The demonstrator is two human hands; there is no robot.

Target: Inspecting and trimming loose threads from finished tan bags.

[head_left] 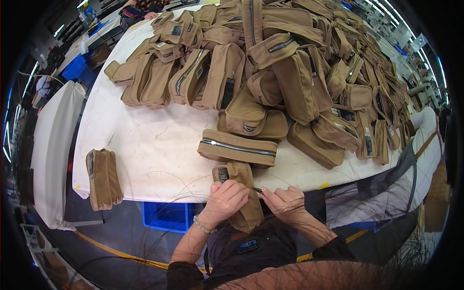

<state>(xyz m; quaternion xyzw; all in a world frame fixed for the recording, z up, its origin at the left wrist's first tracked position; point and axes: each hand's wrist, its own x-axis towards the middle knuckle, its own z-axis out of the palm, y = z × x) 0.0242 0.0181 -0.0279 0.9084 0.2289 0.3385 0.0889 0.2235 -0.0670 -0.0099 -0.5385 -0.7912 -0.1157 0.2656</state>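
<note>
At the near table edge, my left hand (225,202) is closed on a khaki fabric pouch (246,215) with a black label, which hangs partly over the edge. My right hand (285,203), just to the right, is closed on a small thin dark tool (257,190) whose tip is at the pouch's right side; I cannot make out its exact kind. A zipped khaki pouch (237,150) lies just beyond my hands, and a single pouch (104,179) stands apart at the table's left corner.
A large heap of khaki pouches (304,72) covers the back and right of the white table (135,135). A blue crate (164,215) sits below the edge. A white-covered board (53,154) stands left, grey-and-white cloth (372,193) hangs right. Another person (135,12) is at the back left.
</note>
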